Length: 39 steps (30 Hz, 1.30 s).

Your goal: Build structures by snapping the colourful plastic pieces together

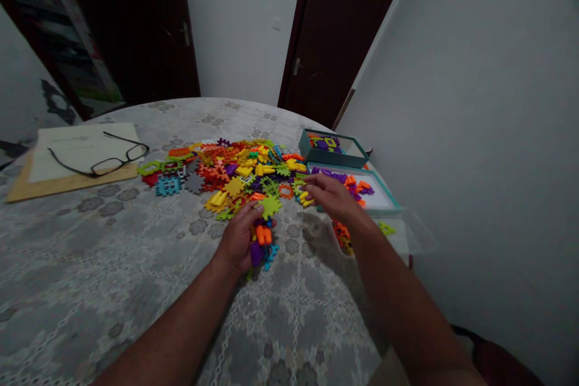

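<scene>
My left hand (239,235) is closed around a small assembly of plastic building pieces. A lime-green notched tile (270,207) sits at its top under the thumb. Below it show an orange piece (264,235), a purple piece (256,254) and a blue piece (271,256). My right hand (332,195) reaches over the right edge of the loose pile (244,169), with its fingers stretched out and no piece clearly held. Yellow pieces (306,199) lie right by its fingertips. Its palm side is hidden.
A teal box (335,157) with pieces inside stands at the back right. Before it lies a white tray (384,196) with purple and orange pieces, partly behind my right arm. Orange pieces (342,235) lie nearer. Glasses (111,164) rest on a paper-topped board (54,184) at left.
</scene>
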### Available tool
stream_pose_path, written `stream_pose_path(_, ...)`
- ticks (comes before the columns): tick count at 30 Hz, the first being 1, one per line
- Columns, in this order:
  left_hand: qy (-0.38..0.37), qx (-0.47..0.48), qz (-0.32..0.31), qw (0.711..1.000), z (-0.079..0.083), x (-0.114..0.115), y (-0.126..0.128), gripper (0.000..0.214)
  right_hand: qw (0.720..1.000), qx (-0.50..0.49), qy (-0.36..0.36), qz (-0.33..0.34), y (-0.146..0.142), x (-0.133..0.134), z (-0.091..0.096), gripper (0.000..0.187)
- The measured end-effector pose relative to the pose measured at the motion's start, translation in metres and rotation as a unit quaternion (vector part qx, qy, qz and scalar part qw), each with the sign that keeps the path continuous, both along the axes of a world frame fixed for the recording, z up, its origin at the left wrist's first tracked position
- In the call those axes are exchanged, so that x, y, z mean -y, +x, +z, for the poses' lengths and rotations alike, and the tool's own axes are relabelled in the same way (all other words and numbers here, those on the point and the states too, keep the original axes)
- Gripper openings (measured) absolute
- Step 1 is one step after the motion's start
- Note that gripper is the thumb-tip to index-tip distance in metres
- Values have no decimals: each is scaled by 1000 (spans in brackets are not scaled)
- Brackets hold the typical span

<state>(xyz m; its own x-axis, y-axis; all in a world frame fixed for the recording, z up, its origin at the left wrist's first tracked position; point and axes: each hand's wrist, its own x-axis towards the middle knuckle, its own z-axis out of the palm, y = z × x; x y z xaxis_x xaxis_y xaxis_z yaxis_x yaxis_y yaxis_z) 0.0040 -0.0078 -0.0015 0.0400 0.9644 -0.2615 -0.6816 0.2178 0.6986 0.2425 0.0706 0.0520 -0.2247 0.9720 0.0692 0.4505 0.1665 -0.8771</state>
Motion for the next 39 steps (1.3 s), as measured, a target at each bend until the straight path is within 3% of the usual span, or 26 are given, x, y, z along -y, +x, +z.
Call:
stream_pose_path(2,17,-13,-1,1000,2,2,2,39,998,-27,-20,58,-26,34,-14,40)
stream_pose_path(4,29,-22,3,999,5,4,5,41,994,-74,-36,73,-45,56,-24,42)
stream_pose_path(9,33,-31,10,999,12,7,6,48,980,-183,-69,48,-60,73,-32,52)
stream_pose_path(12,32,-53,7,998,11,8,6,53,969,-222,-93,60,-59,74,-30,61)
stream_pose_path(17,39,-109,-2,993,2,7,8,48,969,-229,-96,-2,-61,71,-35,49)
stream_pose_path(23,7,-16,-34,999,0,5,6,29,967,-236,-69,-60,-58,68,-32,45)
stream_pose_path(30,-18,19,-46,999,6,5,-1,34,988,-105,57,-96,-16,60,-7,26)
stream_pose_path(35,1,3,-43,999,3,6,3,34,995,-48,48,-74,1,53,-3,30)
stream_pose_path(39,2,-17,-47,999,3,7,4,32,998,2,30,-59,13,15,5,28)
